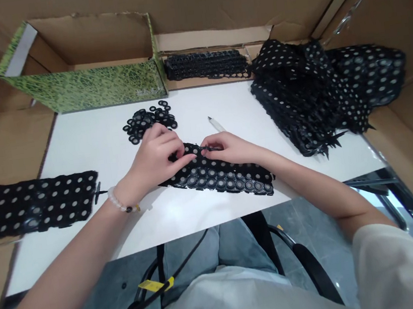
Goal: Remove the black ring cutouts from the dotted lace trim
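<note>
On the white table, a black strip with rows of pale round dots (213,179) lies at a slant under both hands. My left hand (159,155) has its fingers bent over the strip's upper left part, its thumb resting along the edge. At the strip's upper edge, my right hand (224,149) pinches a small dark piece between thumb and fingers. Just behind my left hand is a loose pile of small black rings (149,121). A white pen (216,123) lies behind my right hand.
A green patterned box (87,88) stands at the back left. Beside it, dark strips (206,66) are stacked on cardboard. Dotted black sheets (298,97) are heaped at the right. Another dotted sheet (34,205) hangs over the left edge. Cardboard walls surround the white table (141,236).
</note>
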`<action>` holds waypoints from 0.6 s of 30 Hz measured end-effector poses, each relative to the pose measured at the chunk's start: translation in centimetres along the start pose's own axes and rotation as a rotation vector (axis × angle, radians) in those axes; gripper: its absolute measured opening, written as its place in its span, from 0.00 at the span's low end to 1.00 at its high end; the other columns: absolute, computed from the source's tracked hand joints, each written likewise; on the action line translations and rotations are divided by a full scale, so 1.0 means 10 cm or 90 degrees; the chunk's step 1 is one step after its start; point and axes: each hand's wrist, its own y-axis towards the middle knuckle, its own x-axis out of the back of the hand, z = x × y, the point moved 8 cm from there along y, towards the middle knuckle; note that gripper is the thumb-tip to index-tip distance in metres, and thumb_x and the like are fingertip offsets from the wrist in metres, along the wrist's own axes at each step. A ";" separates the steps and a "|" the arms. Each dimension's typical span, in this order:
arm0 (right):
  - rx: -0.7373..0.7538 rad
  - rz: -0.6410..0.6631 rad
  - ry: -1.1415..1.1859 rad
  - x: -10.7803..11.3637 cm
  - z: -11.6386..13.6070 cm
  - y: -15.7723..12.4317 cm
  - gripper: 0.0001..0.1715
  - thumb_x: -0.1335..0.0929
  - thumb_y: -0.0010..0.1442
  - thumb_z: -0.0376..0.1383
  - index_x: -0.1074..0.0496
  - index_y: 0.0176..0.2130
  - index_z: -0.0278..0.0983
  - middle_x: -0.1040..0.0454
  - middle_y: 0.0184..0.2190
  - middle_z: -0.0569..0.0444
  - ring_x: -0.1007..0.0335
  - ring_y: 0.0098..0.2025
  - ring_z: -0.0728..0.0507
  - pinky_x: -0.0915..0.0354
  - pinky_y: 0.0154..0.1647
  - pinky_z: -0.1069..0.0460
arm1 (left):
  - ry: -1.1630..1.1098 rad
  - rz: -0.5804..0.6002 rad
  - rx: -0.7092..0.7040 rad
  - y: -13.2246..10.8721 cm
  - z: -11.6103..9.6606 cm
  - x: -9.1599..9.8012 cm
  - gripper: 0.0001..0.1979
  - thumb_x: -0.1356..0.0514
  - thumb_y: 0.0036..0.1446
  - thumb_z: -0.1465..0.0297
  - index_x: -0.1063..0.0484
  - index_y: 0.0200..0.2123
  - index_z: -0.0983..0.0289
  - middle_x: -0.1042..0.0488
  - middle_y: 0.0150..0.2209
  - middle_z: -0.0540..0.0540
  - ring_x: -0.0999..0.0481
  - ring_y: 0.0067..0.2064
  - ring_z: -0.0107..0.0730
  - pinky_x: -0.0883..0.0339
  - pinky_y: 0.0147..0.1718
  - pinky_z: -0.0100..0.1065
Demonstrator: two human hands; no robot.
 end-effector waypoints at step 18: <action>-0.045 0.067 -0.049 0.04 0.01 -0.03 0.14 0.34 0.69 0.39 0.23 0.37 0.34 0.24 0.32 0.54 0.32 0.37 0.44 0.37 0.44 0.49 | 0.016 0.084 0.129 0.03 0.25 -0.07 0.14 0.50 0.64 0.67 0.31 0.27 0.59 0.23 0.33 0.60 0.29 0.46 0.53 0.39 0.51 0.55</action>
